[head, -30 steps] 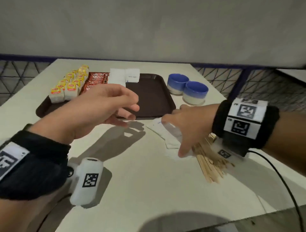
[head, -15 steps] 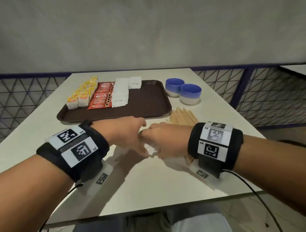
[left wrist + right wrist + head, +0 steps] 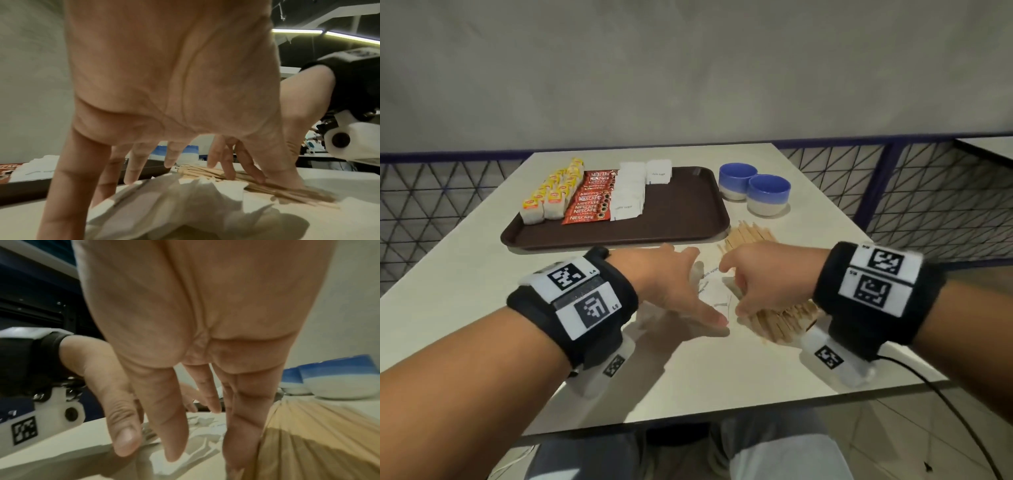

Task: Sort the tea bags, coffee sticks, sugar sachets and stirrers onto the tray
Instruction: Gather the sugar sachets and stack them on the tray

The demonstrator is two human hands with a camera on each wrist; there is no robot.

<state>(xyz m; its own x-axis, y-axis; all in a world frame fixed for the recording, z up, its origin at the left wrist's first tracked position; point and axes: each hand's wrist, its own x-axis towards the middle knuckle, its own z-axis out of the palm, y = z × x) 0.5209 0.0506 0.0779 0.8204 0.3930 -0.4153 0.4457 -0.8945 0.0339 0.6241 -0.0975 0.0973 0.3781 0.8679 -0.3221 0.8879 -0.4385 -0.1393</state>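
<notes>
A loose pile of white sugar sachets (image 3: 714,291) lies on the table in front of the brown tray (image 3: 681,212). My left hand (image 3: 671,284) reaches over the pile's left side, fingers straight and spread, tips touching the sachets (image 3: 174,203). My right hand (image 3: 760,274) comes down on the pile's right side with straight fingers, between the sachets (image 3: 185,459) and the wooden stirrers (image 3: 784,322). Neither hand grips anything. On the tray stand rows of yellow tea bags (image 3: 551,195), red coffee sticks (image 3: 592,202) and white sugar sachets (image 3: 628,195).
Two blue-and-white cups (image 3: 753,188) stand right of the tray, beyond the stirrers (image 3: 318,434). The tray's right half is bare. The table's front edge runs just below my wrists, and a blue mesh railing lines both sides.
My left hand came back from near the tray down to the sachet pile. Both hands met over it, then spread slightly apart, fingers now straighter.
</notes>
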